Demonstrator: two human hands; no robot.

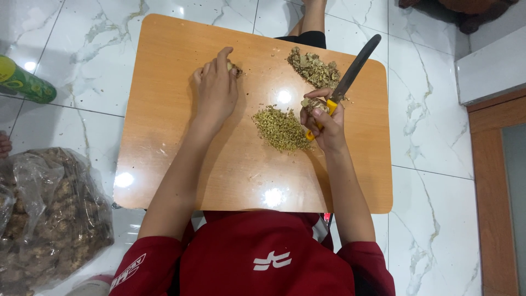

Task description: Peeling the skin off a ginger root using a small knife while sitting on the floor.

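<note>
My right hand (325,123) grips a knife (350,71) by its yellow handle, the dark blade pointing up and to the right, and also pinches a small brown husk piece (313,103) at the fingertips. My left hand (215,90) rests on the wooden table (175,159) with its fingers curled over a small light-brown pod (234,68). Between the hands lies a pile of small greenish-yellow seeds (280,129). A heap of brown husk scraps (314,68) lies at the far right of the table, just beyond the right hand.
A clear plastic bag of brown dried pods (52,214) sits on the white marble floor (433,197) at the left. A green bottle (24,82) lies at the far left. Wooden furniture (496,192) stands at the right edge.
</note>
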